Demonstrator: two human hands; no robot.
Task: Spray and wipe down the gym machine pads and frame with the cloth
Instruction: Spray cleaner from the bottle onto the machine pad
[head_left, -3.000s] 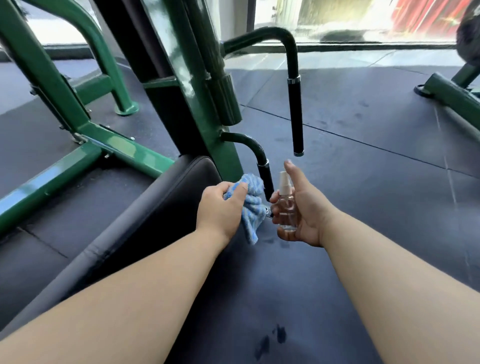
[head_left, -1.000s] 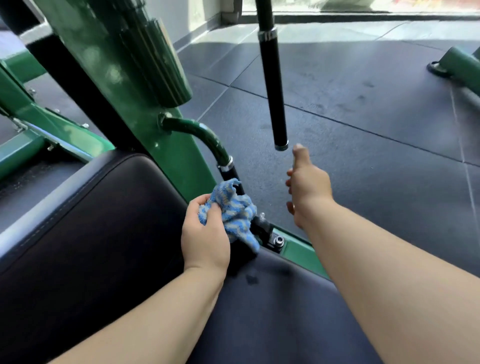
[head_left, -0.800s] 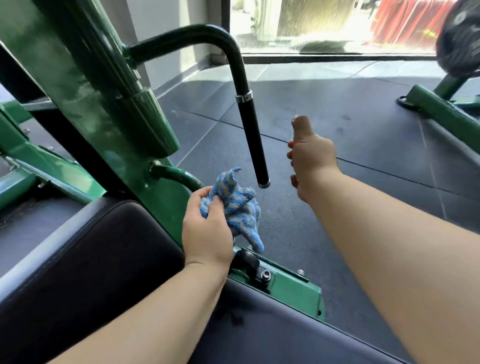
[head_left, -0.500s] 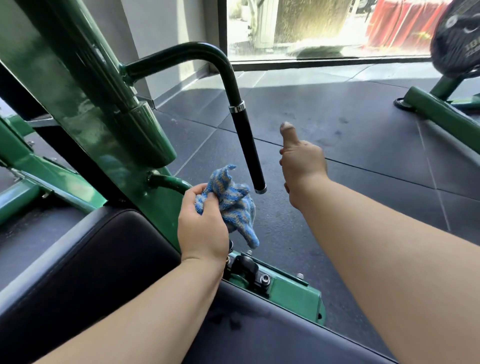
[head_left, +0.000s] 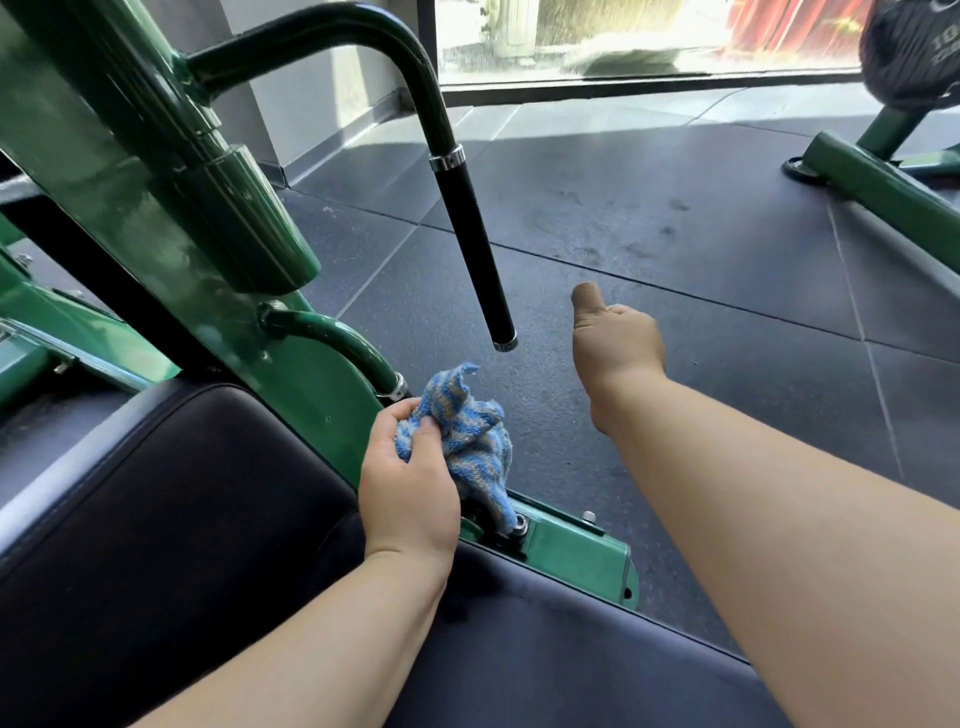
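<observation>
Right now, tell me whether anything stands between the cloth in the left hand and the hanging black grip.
Nothing visible does. The left hand holds the cloth below and left of the black grip; only open air separates them. The lower green bar passes left of that gap.

Striped blue cloth (head_left: 470, 441) (bunched) — at green frame (head_left: 311, 374) — beside black pad (head_left: 182, 519).

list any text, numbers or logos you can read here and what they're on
"10" on the black weight plate, top right, cut off by the picture's edge.
Lettering under it: too blurred to read.
Nothing readable on the blue cloth, handle grip, green frame or pad.
</observation>
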